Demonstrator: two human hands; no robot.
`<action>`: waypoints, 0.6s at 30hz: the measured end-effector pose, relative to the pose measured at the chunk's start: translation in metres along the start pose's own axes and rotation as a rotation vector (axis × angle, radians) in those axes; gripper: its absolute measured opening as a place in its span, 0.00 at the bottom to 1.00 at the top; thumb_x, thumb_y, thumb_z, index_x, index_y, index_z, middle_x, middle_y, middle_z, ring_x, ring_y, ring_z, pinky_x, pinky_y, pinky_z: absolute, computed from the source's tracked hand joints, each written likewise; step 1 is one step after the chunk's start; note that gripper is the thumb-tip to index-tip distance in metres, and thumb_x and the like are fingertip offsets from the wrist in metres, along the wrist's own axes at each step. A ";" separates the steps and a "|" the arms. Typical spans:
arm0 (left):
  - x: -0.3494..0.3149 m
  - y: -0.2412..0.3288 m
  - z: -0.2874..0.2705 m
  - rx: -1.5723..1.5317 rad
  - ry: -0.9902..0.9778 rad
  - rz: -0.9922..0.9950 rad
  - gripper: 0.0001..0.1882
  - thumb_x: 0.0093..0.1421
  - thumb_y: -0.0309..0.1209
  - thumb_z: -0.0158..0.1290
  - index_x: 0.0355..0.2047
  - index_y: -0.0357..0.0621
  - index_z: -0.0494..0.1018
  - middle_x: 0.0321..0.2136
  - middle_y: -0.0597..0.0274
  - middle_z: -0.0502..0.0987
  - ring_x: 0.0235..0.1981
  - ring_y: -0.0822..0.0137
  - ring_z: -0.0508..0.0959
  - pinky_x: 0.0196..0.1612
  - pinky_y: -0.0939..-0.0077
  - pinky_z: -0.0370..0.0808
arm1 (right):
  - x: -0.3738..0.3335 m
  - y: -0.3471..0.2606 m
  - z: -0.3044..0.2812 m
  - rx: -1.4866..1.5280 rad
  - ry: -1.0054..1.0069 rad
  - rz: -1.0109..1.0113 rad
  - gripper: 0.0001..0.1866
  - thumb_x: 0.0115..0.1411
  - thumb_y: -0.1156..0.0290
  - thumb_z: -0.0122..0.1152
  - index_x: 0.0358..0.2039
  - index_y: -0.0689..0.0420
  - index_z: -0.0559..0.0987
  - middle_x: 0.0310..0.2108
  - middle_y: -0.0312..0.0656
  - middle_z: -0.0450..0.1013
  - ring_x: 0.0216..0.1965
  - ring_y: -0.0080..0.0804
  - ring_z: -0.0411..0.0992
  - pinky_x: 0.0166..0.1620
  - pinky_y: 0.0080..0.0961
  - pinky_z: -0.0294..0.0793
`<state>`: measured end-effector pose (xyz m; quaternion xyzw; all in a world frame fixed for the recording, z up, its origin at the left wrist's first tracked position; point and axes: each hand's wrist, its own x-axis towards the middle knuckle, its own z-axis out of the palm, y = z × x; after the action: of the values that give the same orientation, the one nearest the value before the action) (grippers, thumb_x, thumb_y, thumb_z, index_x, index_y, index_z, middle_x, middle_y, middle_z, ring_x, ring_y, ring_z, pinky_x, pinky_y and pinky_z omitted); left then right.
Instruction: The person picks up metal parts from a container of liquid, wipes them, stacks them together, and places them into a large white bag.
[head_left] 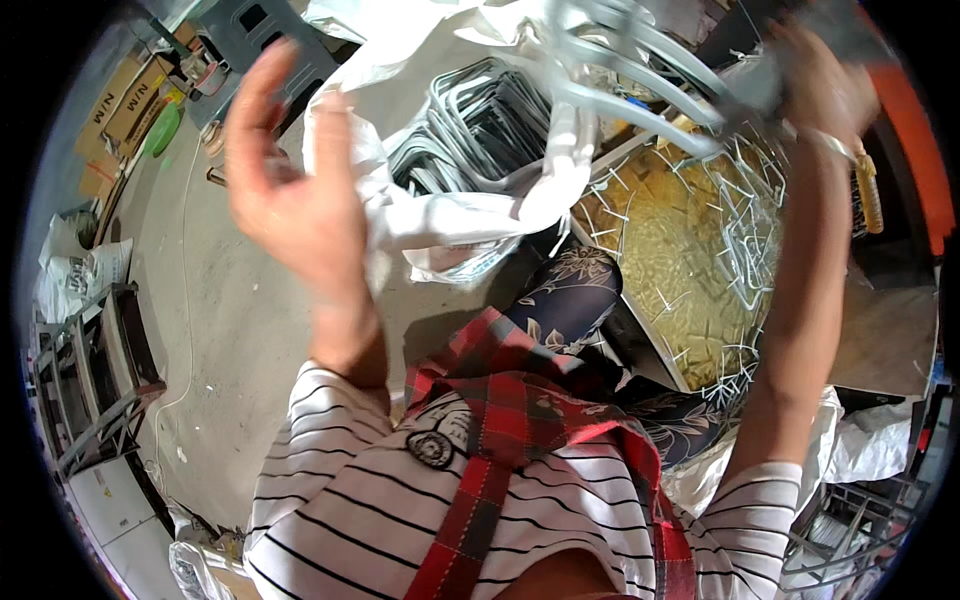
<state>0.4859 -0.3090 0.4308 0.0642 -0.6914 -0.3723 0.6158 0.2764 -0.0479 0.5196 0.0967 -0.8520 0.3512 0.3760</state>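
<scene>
My left hand (300, 190) is raised beside a white woven sack (440, 222), fingers spread and holding nothing. Inside the sack lies a stack of bent grey metal rods (490, 125), nested together in loops. At the upper right is my right hand (825, 90), smeared by motion, with its fingers hard to make out. Thicker curved grey bars (650, 105), also blurred, extend over the sack's right rim toward that hand. Whether my right hand grips them I cannot tell. Below it stands a shallow box (655, 330) with a yellowish bottom, holding small white wire pieces (745, 245).
A dark grey plastic stool (262, 35) stands behind my left hand. Cardboard boxes (130, 105) and a green basin (162, 128) are at the far left. A metal frame (95, 375) sits at the left edge. An orange panel (915, 150) rises at the right.
</scene>
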 end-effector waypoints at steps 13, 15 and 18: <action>-0.035 -0.145 -0.073 -0.959 -0.350 -1.220 0.20 0.53 0.27 0.44 0.44 0.27 0.60 0.36 0.48 0.71 0.33 0.62 0.75 0.33 0.69 0.77 | -0.197 -0.083 0.161 0.010 -0.594 -0.133 0.17 0.44 0.77 0.51 0.36 0.68 0.63 0.29 0.61 0.69 0.33 0.57 0.69 0.39 0.41 0.68; -0.024 -0.123 -0.059 -0.903 -0.374 -1.147 0.20 0.51 0.25 0.45 0.44 0.27 0.60 0.33 0.49 0.72 0.30 0.64 0.76 0.29 0.71 0.77 | -0.196 -0.083 0.161 -0.096 -0.825 -0.103 0.16 0.44 0.78 0.51 0.35 0.68 0.64 0.30 0.61 0.69 0.34 0.57 0.69 0.40 0.40 0.68; -0.015 -0.133 -0.061 -0.924 -0.521 -1.057 0.18 0.51 0.24 0.44 0.43 0.29 0.61 0.28 0.55 0.72 0.23 0.70 0.74 0.21 0.77 0.74 | -0.197 -0.090 0.181 -0.192 -0.958 -0.164 0.14 0.44 0.76 0.51 0.33 0.67 0.65 0.30 0.59 0.70 0.34 0.54 0.70 0.39 0.38 0.70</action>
<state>0.4957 -0.4222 0.3377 0.0325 -0.4651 -0.8742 0.1354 0.3489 -0.2549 0.3420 0.2790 -0.9472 0.1564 -0.0244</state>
